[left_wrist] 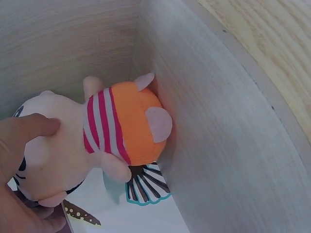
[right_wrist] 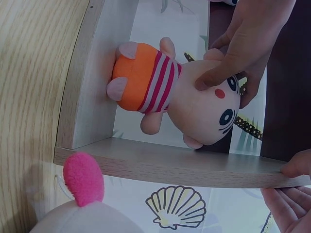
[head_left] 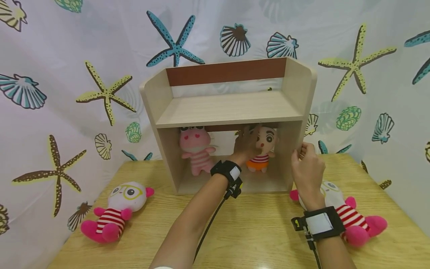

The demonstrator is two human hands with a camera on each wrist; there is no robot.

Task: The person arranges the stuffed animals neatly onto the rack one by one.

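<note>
A plush doll (head_left: 265, 144) with a striped top and orange shorts is upright in the shelf's lower compartment, near its right wall. My left hand (head_left: 246, 144) grips its head; in the left wrist view, the thumb lies on the doll's face and the other fingers (left_wrist: 48, 223) reach round behind. My right hand (head_left: 307, 168) pinches the front edge of the right side panel (right_wrist: 194, 174), its thumb and fingers on opposite faces. In the same compartment, a pink plush toy (head_left: 198, 149) stands to the left, its top partly hidden by the upper board.
The wooden shelf (head_left: 231, 108) stands on a wood-grain table (head_left: 262, 224) before a shell-patterned cloth (head_left: 215, 15). One bespectacled plush toy (head_left: 115, 213) lies at left. Another (head_left: 356, 216) lies at right, partly behind my right arm.
</note>
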